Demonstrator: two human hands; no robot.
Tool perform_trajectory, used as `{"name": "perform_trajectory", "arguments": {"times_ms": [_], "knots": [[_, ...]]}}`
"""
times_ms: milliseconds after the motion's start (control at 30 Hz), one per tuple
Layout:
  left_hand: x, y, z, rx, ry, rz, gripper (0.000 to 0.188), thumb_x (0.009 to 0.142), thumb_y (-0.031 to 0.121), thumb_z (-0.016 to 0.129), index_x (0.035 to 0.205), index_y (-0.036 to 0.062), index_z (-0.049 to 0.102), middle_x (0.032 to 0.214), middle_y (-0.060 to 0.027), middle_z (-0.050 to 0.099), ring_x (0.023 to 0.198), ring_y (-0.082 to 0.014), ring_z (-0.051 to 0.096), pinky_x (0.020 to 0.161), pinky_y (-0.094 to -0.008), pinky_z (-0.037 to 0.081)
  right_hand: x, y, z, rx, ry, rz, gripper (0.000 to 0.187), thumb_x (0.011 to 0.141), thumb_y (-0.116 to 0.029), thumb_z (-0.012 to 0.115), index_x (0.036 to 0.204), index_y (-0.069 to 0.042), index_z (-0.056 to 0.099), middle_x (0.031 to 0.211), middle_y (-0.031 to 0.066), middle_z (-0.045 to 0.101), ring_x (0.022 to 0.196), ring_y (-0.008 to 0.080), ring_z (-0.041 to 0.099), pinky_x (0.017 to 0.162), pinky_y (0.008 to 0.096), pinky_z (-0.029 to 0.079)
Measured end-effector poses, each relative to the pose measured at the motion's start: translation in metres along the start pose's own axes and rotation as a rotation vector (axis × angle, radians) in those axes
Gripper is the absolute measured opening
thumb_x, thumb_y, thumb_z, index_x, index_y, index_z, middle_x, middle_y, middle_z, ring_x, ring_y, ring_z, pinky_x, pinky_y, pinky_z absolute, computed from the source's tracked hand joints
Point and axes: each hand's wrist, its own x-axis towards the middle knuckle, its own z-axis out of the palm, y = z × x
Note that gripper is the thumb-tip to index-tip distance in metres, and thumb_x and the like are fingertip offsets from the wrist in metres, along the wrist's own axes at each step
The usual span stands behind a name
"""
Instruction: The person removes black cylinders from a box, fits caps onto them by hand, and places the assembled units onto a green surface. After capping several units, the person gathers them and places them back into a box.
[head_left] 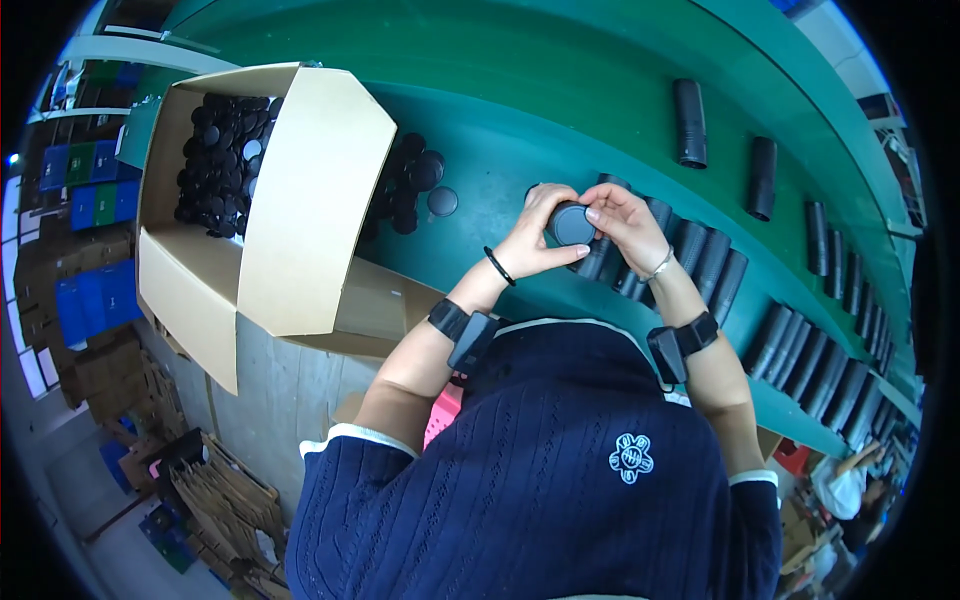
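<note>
Over the green worktop, my two hands hold a round black cap [571, 225] between them, its flat face turned up. My left hand [532, 236] curls around its left side, thumb along the lower edge. From the right, my right hand [628, 224] pinches its rim with thumb and fingers. Whether a tube is under the cap is hidden. Ribbed black tubes [690, 246] lie side by side beneath and beyond my right hand. Several loose black caps [425, 171] lie left of my left hand, with a single cap [442, 201] nearest to it.
An open cardboard box [318, 200] full of black caps [222, 160] stands at the left, flaps spread. More black tubes [815, 365] lie in a row at the right. Others rest on a green belt-like strip [560, 70] at the back. Flattened cardboard [225, 500] stands at lower left.
</note>
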Motion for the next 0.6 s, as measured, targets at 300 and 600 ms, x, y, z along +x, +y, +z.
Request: {"name": "perform_trajectory", "arguments": {"times_ms": [300, 600], "knots": [[0.008, -0.003, -0.014, -0.162, 0.002, -0.119, 0.058, 0.069, 0.021, 0.075, 0.118, 0.0055, 0.047, 0.117, -0.0103, 0.050, 0.113, -0.0272, 0.047, 0.097, -0.0375, 0.036, 0.002, 0.019, -0.013, -0.097, -0.015, -0.156, 0.049, 0.083, -0.010, 0.065, 0.129, -0.005, 0.050, 0.115, 0.0035, 0.058, 0.103, 0.0125, 0.053, 0.092, 0.0270, 0.041], [0.054, 0.013, -0.034, -0.839, 0.057, -0.179, 0.060, 0.081, 0.014, 0.059, 0.136, 0.0071, 0.035, 0.130, -0.0115, 0.045, 0.122, -0.0222, 0.042, 0.097, -0.0409, 0.039, 0.016, 0.010, -0.018, -1.283, 0.619, -0.580, 0.073, 0.056, 0.000, 0.074, 0.124, -0.011, 0.049, 0.107, 0.0138, 0.050, 0.101, 0.0340, 0.049, 0.088, 0.0397, 0.042]]}}
